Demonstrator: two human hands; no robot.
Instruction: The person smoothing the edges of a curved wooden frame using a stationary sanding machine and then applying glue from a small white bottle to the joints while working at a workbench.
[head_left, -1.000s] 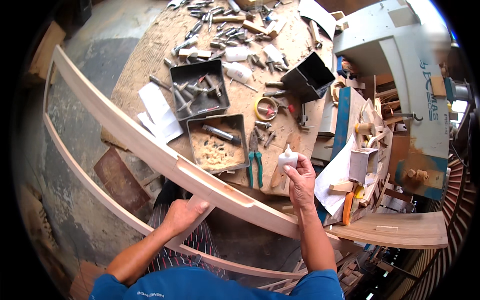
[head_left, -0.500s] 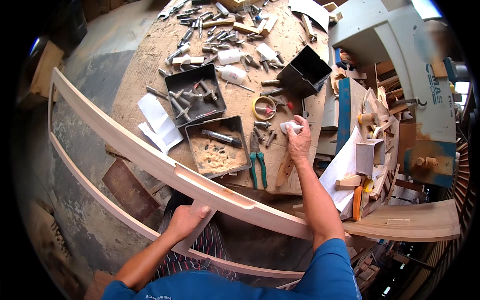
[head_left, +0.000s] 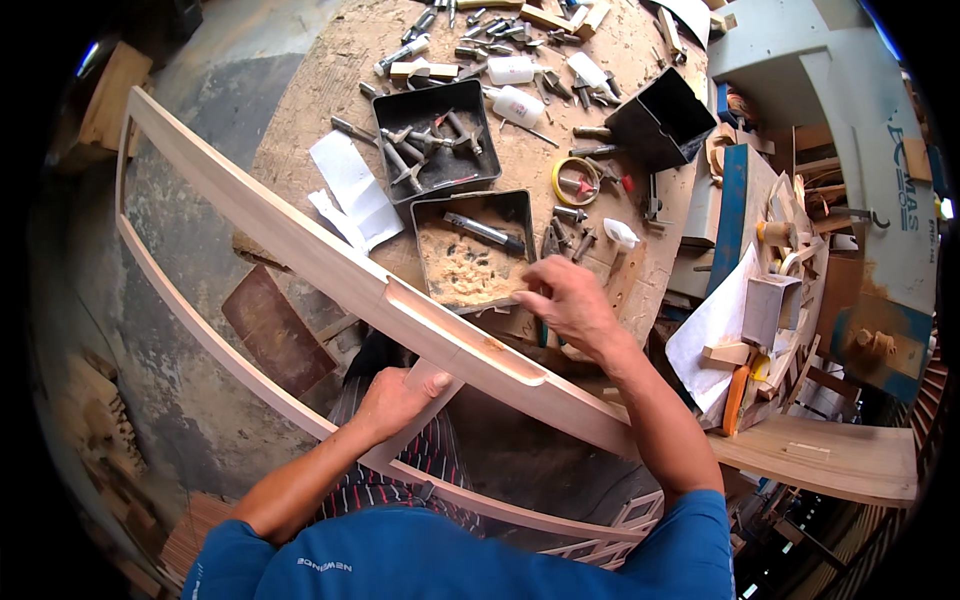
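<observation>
Across the lower middle of the view we log a long curved wooden frame [head_left: 300, 245], pale and unfinished, its upper rail running from upper left down toward lower right, with a shallow elongated recess [head_left: 465, 335] cut into its top face. A thinner lower rail [head_left: 200, 335] follows the same curve below it, joined to the upper rail by a short cross piece.

Left hand [head_left: 395, 400]: we record it closed around that cross piece [head_left: 420, 410], thumb lying along the wood, just below the recess.

Right hand [head_left: 560, 305]: fingers curled and pinched together at the near edge of a black tray [head_left: 520, 205], just above the upper rail. Whether it grips anything small we cannot tell.

Contents of the round, sawdust-covered worktable [head_left: 310, 100] behind the frame:
- the black tray already named, holding wood shavings [head_left: 460, 270] and one metal bit [head_left: 485, 232];
- a second black tray [head_left: 385, 110] just beyond it, filled with router bits;
- folded white paper [head_left: 345, 185] to its left;
- a roll of yellow tape [head_left: 570, 180] to the right;
- a white plastic bottle [head_left: 520, 103] near the far trays;
- an empty black box [head_left: 660, 120], tilted, at the table's right edge.

Further right we note a grey-blue machine [head_left: 880, 180].
</observation>
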